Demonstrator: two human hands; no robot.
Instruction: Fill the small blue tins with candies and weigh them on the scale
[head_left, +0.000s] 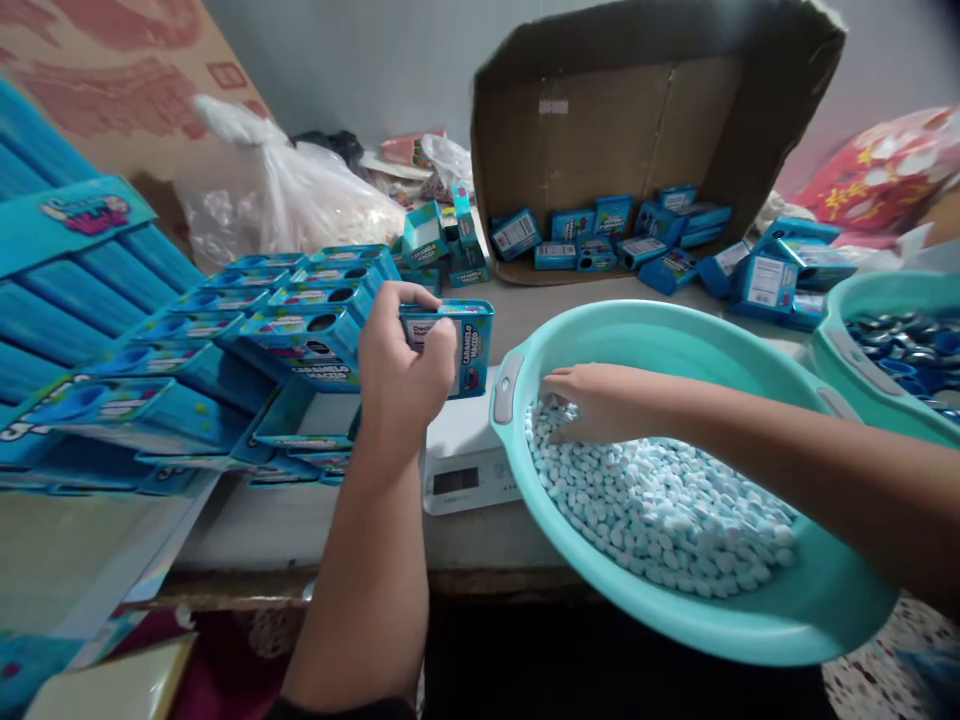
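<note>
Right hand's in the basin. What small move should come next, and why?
I'd probably close the right hand on a few candies and lift them toward the box. Its fingertips are already among the candies in the basin, while the left hand holds the box upright close by. Whether the right hand already grips any is hidden.

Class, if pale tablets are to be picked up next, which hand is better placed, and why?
Probably the right hand: it reaches into the pale tablets inside the turquoise basin, while the left hand is outside, holding a blue box.
</note>
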